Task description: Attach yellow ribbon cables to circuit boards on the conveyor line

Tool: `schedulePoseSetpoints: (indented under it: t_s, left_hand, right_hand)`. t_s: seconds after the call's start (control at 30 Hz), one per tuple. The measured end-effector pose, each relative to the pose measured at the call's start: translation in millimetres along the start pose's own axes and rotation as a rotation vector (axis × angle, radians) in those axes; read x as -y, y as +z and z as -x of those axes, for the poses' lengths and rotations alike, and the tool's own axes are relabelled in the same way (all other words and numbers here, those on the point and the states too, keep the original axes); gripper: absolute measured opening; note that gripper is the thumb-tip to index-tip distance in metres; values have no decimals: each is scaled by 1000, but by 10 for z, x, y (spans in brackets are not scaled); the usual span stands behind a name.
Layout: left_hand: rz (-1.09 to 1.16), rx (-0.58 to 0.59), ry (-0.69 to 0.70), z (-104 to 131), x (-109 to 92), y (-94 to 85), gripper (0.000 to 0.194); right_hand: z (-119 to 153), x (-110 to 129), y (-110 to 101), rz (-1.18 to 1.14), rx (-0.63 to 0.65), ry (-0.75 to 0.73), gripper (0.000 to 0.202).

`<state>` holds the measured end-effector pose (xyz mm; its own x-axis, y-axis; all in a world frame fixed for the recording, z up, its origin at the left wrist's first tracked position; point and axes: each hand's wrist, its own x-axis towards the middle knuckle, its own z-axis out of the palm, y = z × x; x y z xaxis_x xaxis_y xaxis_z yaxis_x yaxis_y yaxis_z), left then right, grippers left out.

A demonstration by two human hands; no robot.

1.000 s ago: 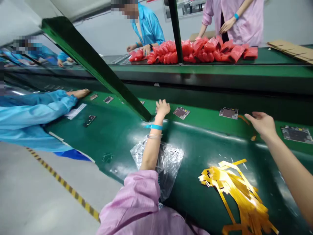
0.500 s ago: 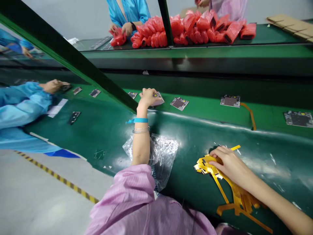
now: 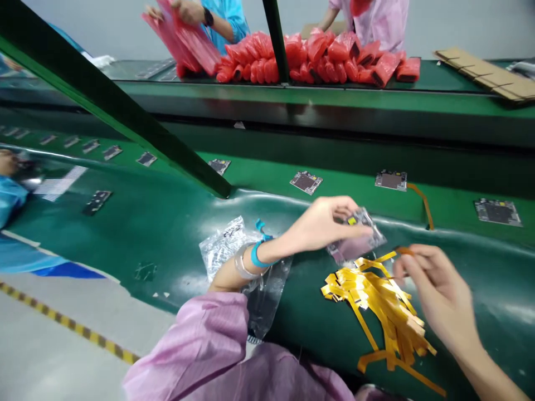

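Observation:
A circuit board (image 3: 355, 242) is gripped by its edge in my left hand (image 3: 326, 225), tilted above the front mat; its outline is slightly blurred. My right hand (image 3: 438, 289) pinches one end of an orange flat ribbon cable (image 3: 404, 251), just right of the board and apart from it. Below both hands lies a loose pile of yellow-orange ribbon cables (image 3: 376, 301) on the green mat. A clear plastic bag (image 3: 267, 301) is under my left forearm.
Several circuit boards (image 3: 306, 182) lie in a row along the green conveyor strip; one board (image 3: 391, 180) has a ribbon cable attached. A green post (image 3: 167, 136) slants across the left. Red bags (image 3: 334, 55) line the far bench, where co-workers stand. Flat cardboard (image 3: 485, 72) lies at right.
My left hand has lifted a board off the strip and brought it right and nearer. My right hand has risen from the cable pile with one cable. A co-worker opposite has raised a red bag.

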<state>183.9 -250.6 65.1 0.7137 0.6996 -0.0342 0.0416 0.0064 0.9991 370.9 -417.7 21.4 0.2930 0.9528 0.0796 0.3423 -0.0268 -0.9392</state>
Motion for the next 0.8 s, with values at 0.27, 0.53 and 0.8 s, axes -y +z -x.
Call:
schedulePoseSetpoints:
  t_s: [0.27, 0.53, 0.8]
  left_hand:
    - [-174, 174, -99, 350, -28, 314, 41]
    - [-415, 76, 94, 461, -5, 424, 33]
    - [-156, 188, -67, 389, 58, 420, 26]
  right_hand:
    - [310, 230, -63, 239, -110, -22, 5]
    - [317, 252, 33, 394, -200, -151, 9]
    - [333, 166, 58, 582, -152, -282, 7]
